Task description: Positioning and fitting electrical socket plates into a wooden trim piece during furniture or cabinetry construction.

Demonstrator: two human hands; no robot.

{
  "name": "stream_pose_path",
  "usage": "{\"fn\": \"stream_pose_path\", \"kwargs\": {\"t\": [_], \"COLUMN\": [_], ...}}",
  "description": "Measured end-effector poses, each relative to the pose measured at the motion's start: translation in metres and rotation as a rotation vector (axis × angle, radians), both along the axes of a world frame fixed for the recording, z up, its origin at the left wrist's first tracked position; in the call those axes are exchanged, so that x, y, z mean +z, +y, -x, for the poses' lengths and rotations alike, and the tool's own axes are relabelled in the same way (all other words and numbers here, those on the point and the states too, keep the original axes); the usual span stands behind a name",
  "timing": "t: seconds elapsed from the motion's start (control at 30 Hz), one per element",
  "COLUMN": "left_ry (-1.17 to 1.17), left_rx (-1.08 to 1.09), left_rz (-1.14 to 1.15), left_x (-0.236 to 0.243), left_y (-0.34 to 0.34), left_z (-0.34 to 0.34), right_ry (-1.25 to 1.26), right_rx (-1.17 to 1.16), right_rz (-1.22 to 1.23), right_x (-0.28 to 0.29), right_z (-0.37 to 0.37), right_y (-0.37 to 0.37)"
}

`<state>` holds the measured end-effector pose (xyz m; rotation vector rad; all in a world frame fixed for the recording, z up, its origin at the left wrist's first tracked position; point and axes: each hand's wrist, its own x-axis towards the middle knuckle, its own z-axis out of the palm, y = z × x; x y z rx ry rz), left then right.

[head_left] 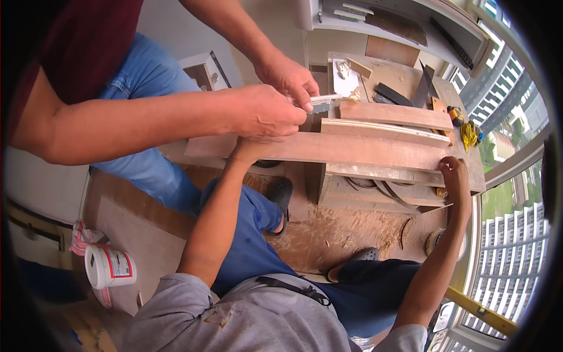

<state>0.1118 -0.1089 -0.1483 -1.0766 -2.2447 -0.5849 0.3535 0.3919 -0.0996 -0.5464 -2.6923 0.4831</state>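
A long reddish-brown wooden plank [358,150] lies across the front of the workbench, its left part reaching past the bench. At its right end, my right hand [454,169] has its fingers closed on the edge. My left hand [248,151] is at the plank's left part, its fingers hidden behind a co-worker's hand [267,111]. That person, in a maroon shirt, holds a slim silver-grey tool [324,101] with both hands just above the plank; its exact kind is unclear. Behind the plank lie a narrow board with a pale edge [384,131] and another wooden board [393,114].
On the bench [404,67] are dark flat pieces [393,94], a yellow-black tape measure [455,115] and a yellow item [469,135]. Wood shavings [375,232] litter the floor. A white bucket [110,267] stands at left; windows [510,234] border the right.
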Motion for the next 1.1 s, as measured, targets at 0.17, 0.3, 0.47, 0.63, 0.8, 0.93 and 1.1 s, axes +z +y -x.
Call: {"fn": "stream_pose_path", "kwargs": {"t": [0.17,0.3,0.47,0.63,0.8,0.93,1.1], "left_ry": [-0.027,-0.939,-1.474,-1.48,-1.473,-1.506,-1.435], "left_rx": [0.018,0.164,-0.206,-0.272,-0.416,-0.416,-0.383], "left_rz": [0.387,-0.468,-0.889,-0.909,-0.882,-0.948,-0.926], "left_x": [-0.001,0.032,0.064,0.066,0.066,0.06,0.067], "left_y": [-0.037,-0.022,-0.014,-0.013,-0.009,-0.005,-0.002], "left_z": [0.003,-0.021,-0.025,-0.016,-0.007,-0.005,-0.011], "right_ry": [-0.041,-0.079,-0.048,-0.051,-0.041,-0.049,-0.098], "right_rx": [-0.035,-0.049,-0.013,-0.046,-0.067,-0.088,-0.07], "right_rz": [0.078,0.088,0.068,0.107,0.161,0.148,0.137], "right_x": [0.01,0.014,0.006,0.004,0.014,0.011,0.005], "right_z": [0.004,0.008,0.001,0.002,0.004,0.002,0.007], "right_y": [-0.01,-0.008,0.007,0.006,-0.011,-0.008,0.002]}}
